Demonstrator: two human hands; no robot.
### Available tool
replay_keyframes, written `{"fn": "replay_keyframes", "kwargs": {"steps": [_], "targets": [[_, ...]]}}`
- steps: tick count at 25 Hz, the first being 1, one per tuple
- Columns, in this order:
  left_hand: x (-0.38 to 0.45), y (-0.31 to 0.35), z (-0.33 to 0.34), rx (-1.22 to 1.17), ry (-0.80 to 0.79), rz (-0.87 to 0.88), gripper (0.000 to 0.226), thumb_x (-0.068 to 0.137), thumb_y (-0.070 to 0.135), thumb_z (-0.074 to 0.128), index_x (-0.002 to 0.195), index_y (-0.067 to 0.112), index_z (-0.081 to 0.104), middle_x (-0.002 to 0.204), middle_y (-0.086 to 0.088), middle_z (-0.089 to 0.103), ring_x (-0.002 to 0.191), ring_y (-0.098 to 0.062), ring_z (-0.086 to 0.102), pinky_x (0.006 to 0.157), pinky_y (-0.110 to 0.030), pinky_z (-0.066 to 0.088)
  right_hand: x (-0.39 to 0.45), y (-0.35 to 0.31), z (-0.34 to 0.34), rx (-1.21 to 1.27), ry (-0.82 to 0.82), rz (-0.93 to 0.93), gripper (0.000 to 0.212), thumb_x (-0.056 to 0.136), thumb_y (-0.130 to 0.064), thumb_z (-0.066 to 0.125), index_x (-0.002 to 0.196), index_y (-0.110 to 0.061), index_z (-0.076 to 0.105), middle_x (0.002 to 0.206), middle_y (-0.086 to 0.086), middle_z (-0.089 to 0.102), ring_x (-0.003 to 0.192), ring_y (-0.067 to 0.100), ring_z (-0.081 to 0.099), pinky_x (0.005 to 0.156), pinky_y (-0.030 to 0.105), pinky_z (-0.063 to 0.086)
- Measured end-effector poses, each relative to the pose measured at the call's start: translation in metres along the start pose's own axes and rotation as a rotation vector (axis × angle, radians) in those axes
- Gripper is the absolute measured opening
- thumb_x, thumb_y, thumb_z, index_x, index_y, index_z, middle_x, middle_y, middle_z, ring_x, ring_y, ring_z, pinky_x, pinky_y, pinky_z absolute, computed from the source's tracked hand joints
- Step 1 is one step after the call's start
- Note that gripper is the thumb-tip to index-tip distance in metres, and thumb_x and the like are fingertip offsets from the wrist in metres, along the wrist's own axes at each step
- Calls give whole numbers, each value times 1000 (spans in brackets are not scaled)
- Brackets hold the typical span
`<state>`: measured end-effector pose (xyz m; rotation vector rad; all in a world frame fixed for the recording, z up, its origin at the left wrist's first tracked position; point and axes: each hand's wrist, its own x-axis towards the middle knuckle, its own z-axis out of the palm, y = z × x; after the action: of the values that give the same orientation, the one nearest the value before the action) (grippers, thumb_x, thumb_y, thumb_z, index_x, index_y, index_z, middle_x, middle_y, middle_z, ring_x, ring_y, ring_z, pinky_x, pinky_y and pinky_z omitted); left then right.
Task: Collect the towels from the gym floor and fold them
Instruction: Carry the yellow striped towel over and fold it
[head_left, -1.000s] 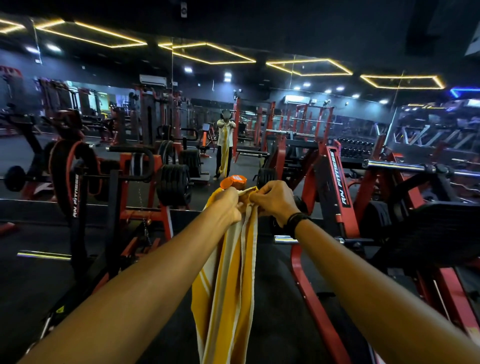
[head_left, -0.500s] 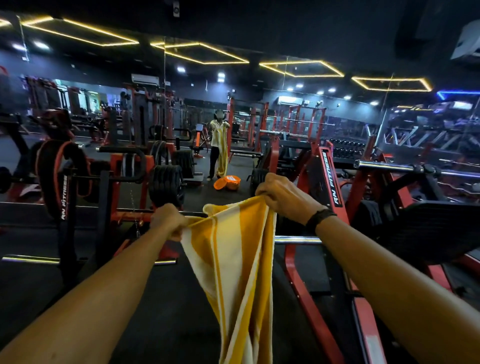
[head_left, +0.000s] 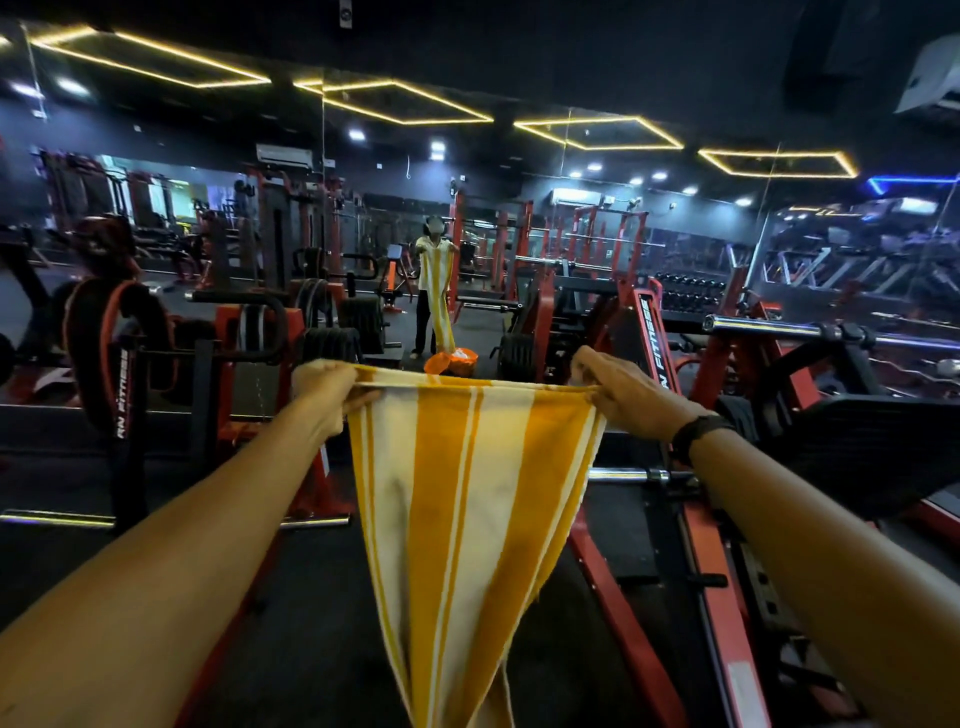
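A yellow and white striped towel hangs in front of me, stretched flat along its top edge. My left hand is shut on the top left corner and my right hand is shut on the top right corner. The towel narrows toward its lower end, which runs out of the bottom of the view. Both arms are held out at chest height. A black band sits on my right wrist.
A mirror wall ahead reflects a person holding the same towel. An orange basket sits on the dark floor beyond the towel's top edge. Red and black weight machines stand left, a red bench frame right.
My hands were together at the towel's top a second ago. They have moved apart, left hand leftward and right hand rightward, spreading the towel's top edge wide and flat.
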<state>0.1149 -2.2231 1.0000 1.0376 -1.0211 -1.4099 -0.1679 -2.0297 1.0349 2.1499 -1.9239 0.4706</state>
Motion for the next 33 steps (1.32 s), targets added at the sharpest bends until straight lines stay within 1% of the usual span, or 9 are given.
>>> {"fn": "replay_keyframes", "kwargs": {"steps": [7,9,12,14,17,20,25,30,33], "targets": [[-25,33,12,174,-242,166,5,81,4,70,84,4,66,91,-12,66,76,-16,64,63,-21,59,-9,9,-8,63,-29,103,33,90,0,41,109,-14,64,113,2,59,100,16,54,88,28,44],[-22,33,3,488,-343,364,28,71,16,82,95,10,70,91,-1,68,81,-8,63,72,-19,55,-12,9,-7,112,-12,124,26,89,1,49,101,-12,68,105,-1,61,90,8,55,80,21,43],[-23,30,1,848,-220,828,23,72,18,81,93,11,74,81,5,69,71,-1,59,65,-12,45,-13,7,-5,148,7,176,18,86,-5,61,76,-15,72,89,-3,62,74,4,57,66,13,45],[-24,30,2,778,-127,936,15,77,19,77,89,10,75,80,-2,71,70,-7,61,66,-24,52,-12,3,-3,152,38,210,12,82,-8,68,72,-13,72,81,-4,64,68,3,58,60,12,50],[-30,31,4,698,-26,994,14,80,26,74,90,16,74,81,2,70,68,-4,58,57,-14,45,-8,-3,3,192,145,214,13,77,-8,74,70,-16,67,74,-9,59,66,1,53,59,14,43],[-32,36,-4,779,199,983,19,84,44,66,82,25,68,73,9,62,66,-7,54,49,-19,35,-1,2,5,348,455,325,21,78,-6,71,90,-15,56,82,-1,57,68,9,51,58,18,40],[-28,29,-5,508,18,964,28,92,32,60,81,6,61,67,1,55,60,-7,49,53,-13,36,15,0,19,507,650,344,14,85,-8,67,88,-17,56,79,-5,56,69,6,50,63,22,42],[-11,9,-31,1184,-514,363,24,91,29,61,72,16,54,71,-1,53,70,-16,53,56,-25,40,-2,23,37,359,-59,363,26,76,-3,76,68,-19,57,69,-4,55,65,10,52,56,15,41],[-14,-1,-27,723,-587,281,11,93,25,59,83,18,60,79,-1,59,75,-14,57,60,-27,50,-5,25,20,572,-132,293,17,80,-2,72,78,-15,61,72,-3,60,61,4,59,52,15,46]]}}
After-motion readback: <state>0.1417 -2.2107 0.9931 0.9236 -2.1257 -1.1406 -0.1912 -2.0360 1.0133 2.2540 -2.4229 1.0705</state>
